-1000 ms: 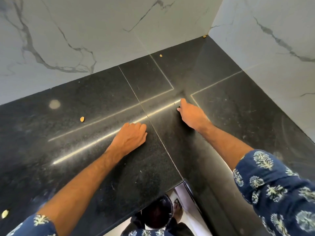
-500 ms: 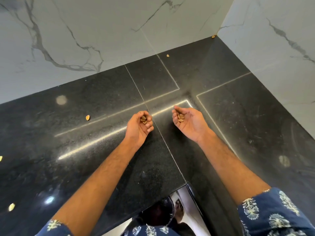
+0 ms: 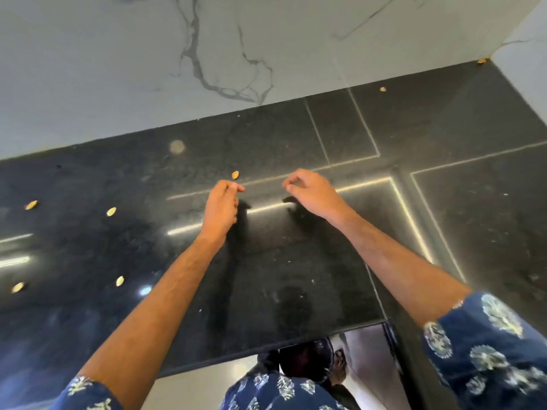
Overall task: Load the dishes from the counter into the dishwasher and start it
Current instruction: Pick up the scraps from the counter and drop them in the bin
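Observation:
No dishes or dishwasher show in the head view. Both my hands hover over the black stone counter (image 3: 296, 261). My left hand (image 3: 222, 205) has its fingers curled in, fingertips just below a small tan seed (image 3: 235, 174) lying on the counter. My right hand (image 3: 310, 193) is beside it, fingers and thumb bunched together. Earlier frames show small brown seeds in both palms; they are hidden inside the curled fingers now.
More tan seeds lie scattered on the counter at the left (image 3: 111, 211) (image 3: 120, 281) and near the back corner (image 3: 383, 89). White marble walls (image 3: 118, 69) close the back and right. Below the counter's front edge a shiny panel (image 3: 364, 365) reflects me.
My hands went from flat on the counter to palms up with seeds in them, then turned over with fingers curled. The view has shifted left, bringing more seeds into sight.

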Demonstrator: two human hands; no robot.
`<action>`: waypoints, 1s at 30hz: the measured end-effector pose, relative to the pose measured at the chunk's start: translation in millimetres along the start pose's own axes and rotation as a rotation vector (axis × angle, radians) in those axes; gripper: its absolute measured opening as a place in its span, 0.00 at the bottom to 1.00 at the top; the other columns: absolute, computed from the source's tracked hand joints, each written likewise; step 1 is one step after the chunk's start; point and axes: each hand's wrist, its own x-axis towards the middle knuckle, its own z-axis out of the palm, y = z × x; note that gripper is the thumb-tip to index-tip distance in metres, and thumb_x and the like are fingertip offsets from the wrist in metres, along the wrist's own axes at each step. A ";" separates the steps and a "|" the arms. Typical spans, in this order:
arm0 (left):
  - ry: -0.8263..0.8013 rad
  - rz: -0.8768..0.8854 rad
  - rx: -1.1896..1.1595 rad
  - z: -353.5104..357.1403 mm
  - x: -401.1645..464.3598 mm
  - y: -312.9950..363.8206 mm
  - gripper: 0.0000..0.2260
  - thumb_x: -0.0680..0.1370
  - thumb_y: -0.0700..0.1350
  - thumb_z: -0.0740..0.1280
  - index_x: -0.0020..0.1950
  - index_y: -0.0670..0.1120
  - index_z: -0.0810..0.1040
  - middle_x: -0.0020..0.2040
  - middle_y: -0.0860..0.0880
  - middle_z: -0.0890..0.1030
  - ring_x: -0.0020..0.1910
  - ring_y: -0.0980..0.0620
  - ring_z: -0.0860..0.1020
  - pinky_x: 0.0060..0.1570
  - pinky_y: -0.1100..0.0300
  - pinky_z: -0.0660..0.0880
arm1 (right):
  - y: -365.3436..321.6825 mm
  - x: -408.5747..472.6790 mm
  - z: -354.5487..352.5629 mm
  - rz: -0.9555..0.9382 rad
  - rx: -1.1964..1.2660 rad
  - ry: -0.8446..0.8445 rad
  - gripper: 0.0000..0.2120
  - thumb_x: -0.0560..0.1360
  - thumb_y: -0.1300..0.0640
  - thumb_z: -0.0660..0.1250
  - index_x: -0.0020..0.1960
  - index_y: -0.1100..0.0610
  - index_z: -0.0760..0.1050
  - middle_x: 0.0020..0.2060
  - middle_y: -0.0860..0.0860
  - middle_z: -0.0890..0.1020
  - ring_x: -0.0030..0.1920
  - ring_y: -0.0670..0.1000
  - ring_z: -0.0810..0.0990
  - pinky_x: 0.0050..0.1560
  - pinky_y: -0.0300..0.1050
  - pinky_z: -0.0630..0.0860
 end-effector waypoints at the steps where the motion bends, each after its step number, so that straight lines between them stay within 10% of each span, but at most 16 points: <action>1: 0.044 0.054 0.093 -19.8 2.1 -9.4 0.12 0.84 0.41 0.55 0.45 0.50 0.75 0.29 0.52 0.65 0.25 0.56 0.61 0.26 0.61 0.59 | -14.3 9.4 16.3 -0.055 -0.082 -0.028 0.06 0.77 0.56 0.65 0.51 0.51 0.80 0.39 0.46 0.82 0.39 0.46 0.80 0.40 0.39 0.70; 18: 0.171 0.128 0.426 -178.9 -31.9 -54.1 0.12 0.84 0.37 0.55 0.51 0.45 0.78 0.26 0.55 0.69 0.24 0.59 0.68 0.29 0.64 0.62 | -63.2 77.8 98.4 -0.020 -0.452 0.065 0.08 0.78 0.47 0.65 0.49 0.51 0.71 0.47 0.52 0.81 0.48 0.59 0.78 0.46 0.50 0.71; 22: 0.304 0.099 0.543 -218.2 -26.0 -64.2 0.08 0.84 0.44 0.58 0.53 0.46 0.76 0.39 0.51 0.79 0.40 0.49 0.77 0.43 0.55 0.70 | -75.3 73.0 104.8 -0.036 -0.608 -0.052 0.08 0.80 0.50 0.58 0.51 0.55 0.70 0.44 0.53 0.78 0.44 0.59 0.76 0.45 0.51 0.71; 30: 0.373 0.055 0.774 -281.5 17.1 -64.3 0.19 0.80 0.58 0.66 0.61 0.46 0.70 0.44 0.49 0.77 0.43 0.46 0.75 0.44 0.50 0.73 | -107.8 12.7 154.6 0.526 1.187 -0.422 0.15 0.76 0.58 0.53 0.37 0.61 0.75 0.30 0.52 0.69 0.25 0.46 0.62 0.25 0.37 0.57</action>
